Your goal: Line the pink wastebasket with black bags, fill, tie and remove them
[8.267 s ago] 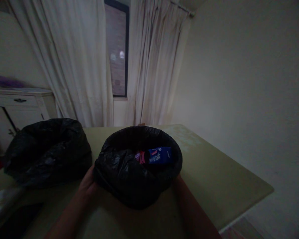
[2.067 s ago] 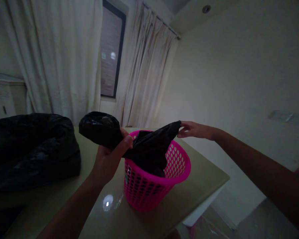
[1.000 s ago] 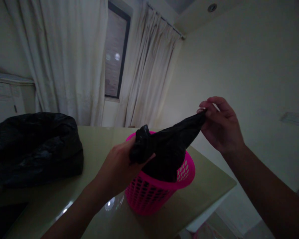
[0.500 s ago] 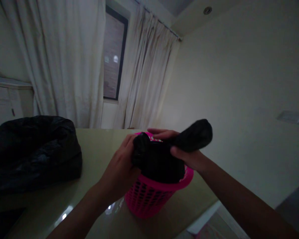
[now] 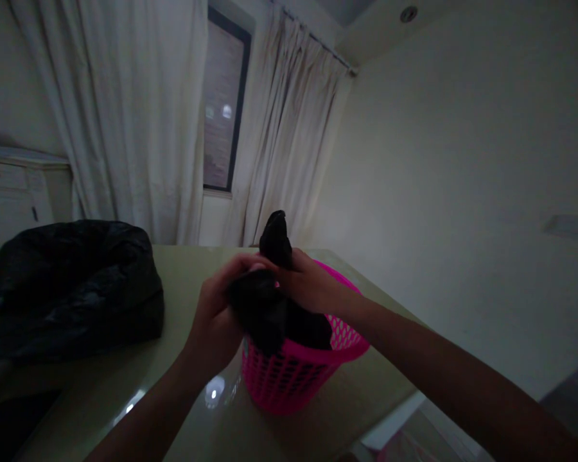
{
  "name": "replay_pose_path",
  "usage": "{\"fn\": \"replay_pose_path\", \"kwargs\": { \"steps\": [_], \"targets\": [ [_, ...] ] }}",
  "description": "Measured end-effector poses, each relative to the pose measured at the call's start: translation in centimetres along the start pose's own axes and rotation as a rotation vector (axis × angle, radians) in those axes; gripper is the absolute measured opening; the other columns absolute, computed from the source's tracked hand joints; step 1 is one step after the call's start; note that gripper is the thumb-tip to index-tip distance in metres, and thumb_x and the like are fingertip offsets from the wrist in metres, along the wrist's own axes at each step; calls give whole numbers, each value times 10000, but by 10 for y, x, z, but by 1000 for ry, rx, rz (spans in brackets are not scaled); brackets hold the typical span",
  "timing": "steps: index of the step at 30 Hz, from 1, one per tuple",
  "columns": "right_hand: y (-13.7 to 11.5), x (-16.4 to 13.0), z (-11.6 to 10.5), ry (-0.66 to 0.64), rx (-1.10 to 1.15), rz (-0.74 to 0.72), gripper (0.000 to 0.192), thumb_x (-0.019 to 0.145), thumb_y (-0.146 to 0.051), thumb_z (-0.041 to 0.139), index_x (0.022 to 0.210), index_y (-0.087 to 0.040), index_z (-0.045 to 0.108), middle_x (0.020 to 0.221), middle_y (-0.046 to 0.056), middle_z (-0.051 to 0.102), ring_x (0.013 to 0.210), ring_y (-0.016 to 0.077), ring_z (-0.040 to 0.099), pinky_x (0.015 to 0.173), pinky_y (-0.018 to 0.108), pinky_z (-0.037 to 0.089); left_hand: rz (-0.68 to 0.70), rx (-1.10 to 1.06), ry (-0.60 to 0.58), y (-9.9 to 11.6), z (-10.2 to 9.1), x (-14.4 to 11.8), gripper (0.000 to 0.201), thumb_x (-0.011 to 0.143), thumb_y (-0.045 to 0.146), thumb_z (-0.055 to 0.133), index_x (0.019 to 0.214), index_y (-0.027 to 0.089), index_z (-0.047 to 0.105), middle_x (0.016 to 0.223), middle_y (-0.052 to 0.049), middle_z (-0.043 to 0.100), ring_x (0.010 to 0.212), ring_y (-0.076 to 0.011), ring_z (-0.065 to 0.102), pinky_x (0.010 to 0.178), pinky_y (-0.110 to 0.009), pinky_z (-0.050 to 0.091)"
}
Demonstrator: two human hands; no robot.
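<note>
Frame centre: our left hand [image 5: 216, 321] and right hand [image 5: 318, 285] grip bunched ends of black bag [image 5: 308, 328], its body inside pink basket [image 5: 279, 382]. Hard pull could tear bag, tip basket.

1. Straight down into the pink basket [image 5: 291, 378]? Nope, my left hand [image 5: 218, 317], right hand [image 5: 313, 282] and the bunched bag [image 5: 260, 314] block it.
2. Little opening inside the right rim, but my right forearm [image 5: 414, 343] crosses above.
3. Tabletop [image 5: 192, 273] gap left, before the big black bag [image 5: 77, 295].
</note>
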State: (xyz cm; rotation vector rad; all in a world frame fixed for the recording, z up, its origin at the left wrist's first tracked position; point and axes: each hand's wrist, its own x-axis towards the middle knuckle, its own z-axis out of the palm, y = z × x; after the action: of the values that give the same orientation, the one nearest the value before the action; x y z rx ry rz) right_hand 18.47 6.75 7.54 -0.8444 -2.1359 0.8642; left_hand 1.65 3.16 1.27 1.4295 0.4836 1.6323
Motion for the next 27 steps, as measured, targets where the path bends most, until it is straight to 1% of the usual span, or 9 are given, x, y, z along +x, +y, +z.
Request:
{"fn": "replay_pose_path", "kwargs": {
  "steps": [2, 4, 6, 8, 11, 16, 21, 24, 27],
  "targets": [
    [-7, -1, 2, -32, -212, -169, 143, 1001, -280, 601, 985, -172, 693, 1092, 89, 725, 1027, 243, 663, 957, 403, 545, -15, 5, 78, 3, 3, 4, 545, 867, 484, 893, 1303, 272, 646, 913, 2, 792, 775, -190, 756, 666, -275, 612],
    [-12, -4, 2, -53, -405, -242, 95, 929, -149, 625, 997, -167, 689, 1141, 106, 717, 1053, 242, 650, 1001, 419, 535, 23, 82, 60, 5, 3, 8, 705, 797, 388, 953, 1404, 257, 619, 1018, -22, 838, 884, -219, 805, 766, -305, 655],
    [-15, -7, 0, -111, -489, -215, 132, 880, -70, 618, 948, -166, 679, 1059, 87, 708, 983, 218, 636, 950, 389, 543, 105, 193, 12, 8, 0, 9, 526, 830, 354, 913, 1306, 223, 732, 1149, -66, 846, 1081, -256, 806, 961, -350, 648],
    [-17, -8, -4, -266, -409, -170, 99, 884, -81, 645, 924, -168, 672, 925, 33, 672, 860, 176, 610, 835, 325, 540, 162, 261, -8, 9, -4, 8, 263, 928, 343, 789, 1151, 204, 812, 1173, -82, 847, 1146, -270, 794, 1027, -363, 625],
    [-20, -8, -7, -390, -216, -168, 263, 866, -264, 828, 1069, -172, 687, 967, 5, 661, 866, 163, 606, 787, 292, 526, 223, 297, 19, 6, -9, 7, 260, 960, 297, 667, 1141, 196, 824, 1133, -78, 849, 1067, -263, 805, 938, -348, 639],
    [-19, -9, 3, -123, -186, -101, 345, 1072, -511, 618, 1041, -172, 674, 1061, 53, 687, 975, 190, 612, 887, 324, 496, 172, 525, 86, -6, -9, 6, 390, 934, 149, 599, 1275, 210, 778, 857, 9, 782, 749, -178, 733, 693, -263, 574],
    [-10, -10, 11, 80, 10, 94, 540, 1076, -649, 514, 857, -172, 642, 782, 19, 640, 699, 143, 568, 618, 267, 416, 145, 499, 138, -9, -4, 3, 415, 1121, 343, 488, 1470, 231, 682, 655, 59, 604, 543, -135, 552, 509, -237, 409],
    [0, -2, 8, 207, 166, 232, 411, 958, -590, 683, 902, -185, 638, 739, 0, 647, 646, 144, 577, 565, 248, 401, 363, 657, 118, -12, -5, 1, 436, 1120, 277, 499, 1533, 286, 637, 849, 11, 742, 719, -158, 672, 705, -288, 499],
    [7, 7, 2, 206, 101, 147, 302, 788, -372, 807, 984, -197, 657, 802, -7, 705, 752, 167, 636, 666, 264, 488, 644, 878, 8, -16, -10, 2, 511, 1057, 138, 539, 1534, 301, 629, 1090, -38, 812, 951, -208, 736, 902, -371, 476]
  ]
}}
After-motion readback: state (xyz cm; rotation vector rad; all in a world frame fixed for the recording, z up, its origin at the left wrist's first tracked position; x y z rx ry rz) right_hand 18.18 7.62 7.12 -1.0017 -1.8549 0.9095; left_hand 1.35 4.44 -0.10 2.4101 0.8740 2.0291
